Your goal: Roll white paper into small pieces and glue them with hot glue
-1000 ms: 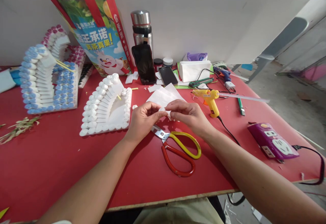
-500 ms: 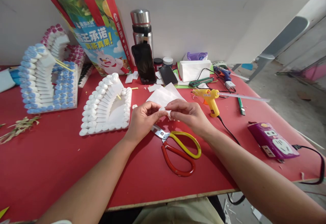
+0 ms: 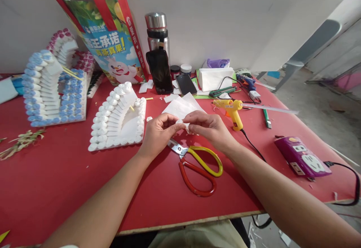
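My left hand [image 3: 158,133] and my right hand [image 3: 210,127] meet over the red table [image 3: 56,180], fingers pinched together on a small white foam piece [image 3: 179,121]. A white paper sheet [image 3: 182,106] lies just behind the hands. Scissors with one yellow and one red handle [image 3: 197,163] lie flat below my hands. To the left of my left hand stands a white stepped foam model [image 3: 118,118] edged with white caps.
A yellow glue gun [image 3: 232,109] with its cord lies right of my hands. A purple power strip [image 3: 301,157] sits at the right edge. A blue-capped model [image 3: 52,90], printed bag [image 3: 108,44], steel flask [image 3: 156,33], two phones and a tissue box [image 3: 216,76] line the back.
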Action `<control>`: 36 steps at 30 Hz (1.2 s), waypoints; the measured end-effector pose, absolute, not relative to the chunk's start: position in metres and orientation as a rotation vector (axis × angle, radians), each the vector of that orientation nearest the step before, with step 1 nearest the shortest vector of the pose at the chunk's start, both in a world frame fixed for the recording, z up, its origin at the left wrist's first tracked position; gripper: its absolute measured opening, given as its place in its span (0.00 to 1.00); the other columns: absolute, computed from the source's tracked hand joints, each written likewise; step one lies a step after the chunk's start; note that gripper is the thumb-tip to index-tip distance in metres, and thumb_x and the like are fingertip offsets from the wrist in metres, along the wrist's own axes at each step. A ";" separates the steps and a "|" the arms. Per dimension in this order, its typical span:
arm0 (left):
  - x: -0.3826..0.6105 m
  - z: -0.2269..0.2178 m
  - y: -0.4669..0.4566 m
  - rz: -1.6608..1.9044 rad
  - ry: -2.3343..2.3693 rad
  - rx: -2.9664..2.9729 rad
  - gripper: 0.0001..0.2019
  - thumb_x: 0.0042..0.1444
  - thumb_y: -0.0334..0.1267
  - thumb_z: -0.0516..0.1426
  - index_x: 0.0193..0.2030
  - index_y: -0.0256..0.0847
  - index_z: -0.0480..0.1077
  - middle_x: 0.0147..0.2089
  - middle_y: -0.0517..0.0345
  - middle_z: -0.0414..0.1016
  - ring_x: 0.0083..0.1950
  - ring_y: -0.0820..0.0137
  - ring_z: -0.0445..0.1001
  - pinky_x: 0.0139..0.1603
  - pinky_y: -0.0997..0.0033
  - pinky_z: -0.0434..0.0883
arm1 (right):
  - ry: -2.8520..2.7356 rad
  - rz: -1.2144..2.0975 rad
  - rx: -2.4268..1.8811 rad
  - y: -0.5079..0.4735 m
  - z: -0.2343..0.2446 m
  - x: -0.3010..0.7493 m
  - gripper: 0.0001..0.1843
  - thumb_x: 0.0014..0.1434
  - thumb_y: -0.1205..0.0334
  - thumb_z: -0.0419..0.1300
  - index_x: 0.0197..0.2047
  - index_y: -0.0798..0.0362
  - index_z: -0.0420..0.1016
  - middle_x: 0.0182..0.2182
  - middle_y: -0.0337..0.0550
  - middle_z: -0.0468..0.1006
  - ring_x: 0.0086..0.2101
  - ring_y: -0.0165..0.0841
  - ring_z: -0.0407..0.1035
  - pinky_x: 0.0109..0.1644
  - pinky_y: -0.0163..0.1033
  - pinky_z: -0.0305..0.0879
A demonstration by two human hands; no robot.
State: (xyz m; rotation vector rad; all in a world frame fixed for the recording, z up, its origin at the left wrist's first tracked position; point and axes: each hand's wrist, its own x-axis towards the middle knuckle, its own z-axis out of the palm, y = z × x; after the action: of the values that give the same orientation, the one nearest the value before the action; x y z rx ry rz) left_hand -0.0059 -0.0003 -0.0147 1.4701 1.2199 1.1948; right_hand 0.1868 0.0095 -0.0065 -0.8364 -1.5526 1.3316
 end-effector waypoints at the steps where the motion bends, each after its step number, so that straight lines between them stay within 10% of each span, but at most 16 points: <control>1: -0.006 -0.015 0.000 1.192 1.222 1.467 0.11 0.50 0.43 0.68 0.34 0.39 0.76 0.26 0.62 0.73 0.27 0.74 0.70 0.27 0.77 0.67 | -1.560 1.323 -0.835 0.010 -0.007 0.187 0.10 0.56 0.68 0.64 0.40 0.50 0.84 0.40 0.44 0.75 0.37 0.31 0.71 0.38 0.39 0.70; 22: -0.008 -0.017 0.007 1.221 1.187 1.396 0.17 0.53 0.48 0.66 0.43 0.38 0.77 0.28 0.57 0.79 0.31 0.68 0.78 0.38 0.69 0.75 | -1.868 0.662 -0.809 -0.003 -0.008 0.179 0.20 0.60 0.74 0.56 0.50 0.49 0.80 0.46 0.47 0.75 0.37 0.31 0.71 0.37 0.40 0.72; 36: -0.006 -0.011 0.002 1.184 1.103 1.429 0.17 0.57 0.47 0.64 0.48 0.39 0.78 0.37 0.54 0.81 0.37 0.68 0.80 0.42 0.70 0.76 | -1.740 0.852 -0.924 0.001 -0.011 0.178 0.21 0.60 0.72 0.57 0.52 0.46 0.81 0.44 0.45 0.74 0.38 0.31 0.71 0.37 0.39 0.72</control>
State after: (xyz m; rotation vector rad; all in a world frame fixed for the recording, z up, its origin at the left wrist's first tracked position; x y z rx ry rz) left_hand -0.0057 0.0018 -0.0108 1.4288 1.1028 1.1836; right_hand 0.1784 0.0009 -0.0110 -0.9245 -1.7400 0.8523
